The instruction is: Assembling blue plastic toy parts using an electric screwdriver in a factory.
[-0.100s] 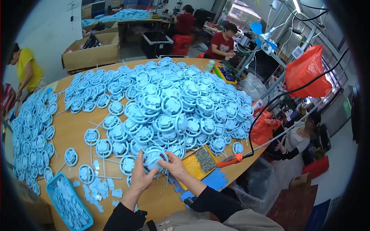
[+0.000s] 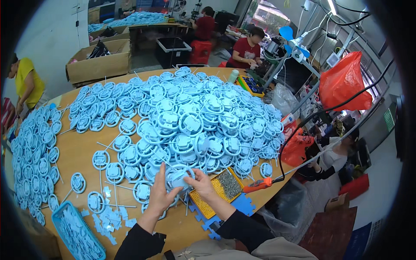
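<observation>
Between my two hands is a light-blue round plastic part, ring-shaped like a small toy steering wheel (image 2: 177,177), held just above the table at the near edge of the heap. My left hand (image 2: 159,197) supports its left side, fingers stretched up along it and thumb at its lower edge. The fingers and thumb of my right hand (image 2: 203,187) pinch its right side. Behind them rises a large heap of the same blue parts (image 2: 190,123), many with thin rods. Small flat blue pieces (image 2: 108,220) lie scattered left of my left hand.
A blue basket (image 2: 56,221) of flat pieces stands at the near left. Right of my hands, a yellow tray (image 2: 207,207) with small metal screws (image 2: 229,184) rests on blue foam mat (image 2: 245,203). An orange electric screwdriver (image 2: 258,185) with black cord lies beside it. Other people work farther off.
The view has shifted slightly. My hands have turned the blue part a little, and it looks flatter to me now; both hands still hold it.
</observation>
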A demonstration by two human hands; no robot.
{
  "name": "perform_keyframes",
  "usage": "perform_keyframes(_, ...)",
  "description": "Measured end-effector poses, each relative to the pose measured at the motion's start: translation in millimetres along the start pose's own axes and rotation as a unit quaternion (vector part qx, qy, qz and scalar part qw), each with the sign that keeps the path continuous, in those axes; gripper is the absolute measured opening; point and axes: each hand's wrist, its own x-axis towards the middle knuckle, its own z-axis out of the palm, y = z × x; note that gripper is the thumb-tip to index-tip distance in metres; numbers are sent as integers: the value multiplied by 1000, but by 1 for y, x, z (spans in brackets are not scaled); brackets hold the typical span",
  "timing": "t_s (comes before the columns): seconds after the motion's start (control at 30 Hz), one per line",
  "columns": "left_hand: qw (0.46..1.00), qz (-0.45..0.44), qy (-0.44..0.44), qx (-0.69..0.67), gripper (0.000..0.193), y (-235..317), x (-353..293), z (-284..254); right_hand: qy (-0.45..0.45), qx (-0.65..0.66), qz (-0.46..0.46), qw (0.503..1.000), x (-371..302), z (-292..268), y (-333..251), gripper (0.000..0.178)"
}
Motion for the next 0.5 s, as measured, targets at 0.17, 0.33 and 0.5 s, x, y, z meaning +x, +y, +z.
perform_keyframes(0.17, 997, 58, -11, 51, 86, -7, 47, 5, -25, 24, -44, 998, 31, 2, -38, 38)
perform_keyframes(0.33, 995, 88, 31, 39, 83, -22, 72, 0, 25, -6, -27, 999, 54, 8, -46, 38)
perform_keyframes(0.5, 995, -83, 45, -13, 73, -82, 39, -70, 310, -32, -54, 949, 122, -51, -83, 39)
